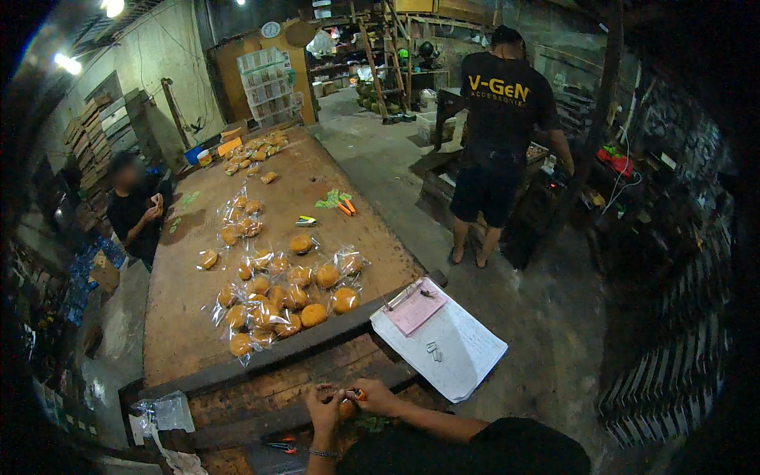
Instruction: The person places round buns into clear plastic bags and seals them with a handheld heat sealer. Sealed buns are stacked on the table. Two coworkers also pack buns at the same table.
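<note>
Close in front of my body, my left hand (pixel 323 408) grips the gathered top of a bagged round bun (pixel 347 409). Beside it, my right hand (pixel 378 399) meets the same spot, with a small orange tool (pixel 358 393) in its fingers, possibly a stapler. My fingers hide most of the tool and part of the bun. Green printed labels (pixel 374 423) lie just below my right forearm. Beyond my hands, several buns in clear plastic bags (pixel 295 297) are heaped on the wooden table (pixel 190 320).
A clipboard with papers (pixel 451 350) overhangs the table's right corner, with staple strips (pixel 434 351) on it. Farther back lie a yellow-green stapler (pixel 306 221) and an orange stapler (pixel 345 208). Plastic bags (pixel 169 412) rest at left. One person (pixel 136 208) stands left, another (pixel 504 124) right.
</note>
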A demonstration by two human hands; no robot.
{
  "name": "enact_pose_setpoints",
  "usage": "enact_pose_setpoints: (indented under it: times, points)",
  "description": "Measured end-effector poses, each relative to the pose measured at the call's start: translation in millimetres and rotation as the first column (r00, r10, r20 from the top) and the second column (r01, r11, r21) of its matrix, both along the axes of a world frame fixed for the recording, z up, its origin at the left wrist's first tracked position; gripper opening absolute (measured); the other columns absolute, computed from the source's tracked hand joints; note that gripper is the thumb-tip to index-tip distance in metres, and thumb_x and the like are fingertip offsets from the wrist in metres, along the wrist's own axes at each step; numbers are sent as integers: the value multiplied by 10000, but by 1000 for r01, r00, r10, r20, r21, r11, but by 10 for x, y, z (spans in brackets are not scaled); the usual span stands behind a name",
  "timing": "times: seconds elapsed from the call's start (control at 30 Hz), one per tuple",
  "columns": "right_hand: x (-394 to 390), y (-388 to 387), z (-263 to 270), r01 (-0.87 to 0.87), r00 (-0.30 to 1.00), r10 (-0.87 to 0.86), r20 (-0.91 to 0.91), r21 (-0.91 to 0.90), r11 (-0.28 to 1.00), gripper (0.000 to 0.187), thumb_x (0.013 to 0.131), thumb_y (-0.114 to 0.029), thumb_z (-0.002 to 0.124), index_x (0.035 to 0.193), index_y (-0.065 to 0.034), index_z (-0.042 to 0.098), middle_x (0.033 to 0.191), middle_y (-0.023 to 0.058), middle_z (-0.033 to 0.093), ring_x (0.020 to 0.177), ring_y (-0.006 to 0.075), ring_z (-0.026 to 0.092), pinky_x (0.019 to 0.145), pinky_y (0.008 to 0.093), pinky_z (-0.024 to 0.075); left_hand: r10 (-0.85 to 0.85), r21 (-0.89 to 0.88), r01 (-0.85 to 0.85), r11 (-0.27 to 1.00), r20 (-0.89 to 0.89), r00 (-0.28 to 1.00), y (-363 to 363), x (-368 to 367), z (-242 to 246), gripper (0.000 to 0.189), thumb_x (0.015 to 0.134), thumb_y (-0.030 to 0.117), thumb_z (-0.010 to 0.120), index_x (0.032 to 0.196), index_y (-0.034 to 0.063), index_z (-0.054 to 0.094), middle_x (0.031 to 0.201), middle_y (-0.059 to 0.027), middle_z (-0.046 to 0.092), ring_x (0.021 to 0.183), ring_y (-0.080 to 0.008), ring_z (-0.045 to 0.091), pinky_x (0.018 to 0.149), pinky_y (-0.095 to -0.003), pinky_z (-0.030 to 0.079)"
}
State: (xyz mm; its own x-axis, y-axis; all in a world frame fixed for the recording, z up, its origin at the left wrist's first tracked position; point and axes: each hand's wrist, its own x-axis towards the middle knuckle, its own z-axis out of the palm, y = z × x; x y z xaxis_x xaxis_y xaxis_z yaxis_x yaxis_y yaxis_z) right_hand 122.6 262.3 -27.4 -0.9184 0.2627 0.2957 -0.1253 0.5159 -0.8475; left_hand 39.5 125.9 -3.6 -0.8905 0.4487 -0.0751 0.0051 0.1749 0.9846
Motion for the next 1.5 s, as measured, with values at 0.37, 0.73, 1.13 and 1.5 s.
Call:
enact_pose_setpoints:
  times: [0.37,0.73,1.13,1.5]
  points:
    - [1,-59,-75,61,995,-38,95,-246,967,289,777,-277,692,907,-28,627,709,90,631,652,223,615,627,331,484,-203,-144,204,968,22,979,-191,167,-32,251,812,173,655,975,-10,603,876,-70,634,791,-142,583,716,-282,473]
    - [341,60,35,-197,877,244,414,-152,968,381,856,-400,553,1099,-107,545,825,118,628,692,244,611,614,384,505,62,81,-75,994,151,987,-658,-219,-55,183,798,146,666,889,11,582,781,-36,584,704,-106,527,639,-275,450]
    - [423,29,-269,-394,789,230,570,182,901,383,723,-232,636,1105,-212,607,892,148,639,808,343,624,691,484,498,-63,-5,64,998,173,983,-559,-51,-100,141,803,90,625,918,15,591,812,-18,581,750,-115,543,666,-253,442]
    - [396,236,52,-57,970,30,241,105,993,376,703,-186,680,1046,-67,583,884,160,594,848,337,581,746,403,476,-54,194,-12,981,330,942,-509,101,120,177,864,108,547,996,-8,558,956,-94,597,848,-162,582,746,-282,478]
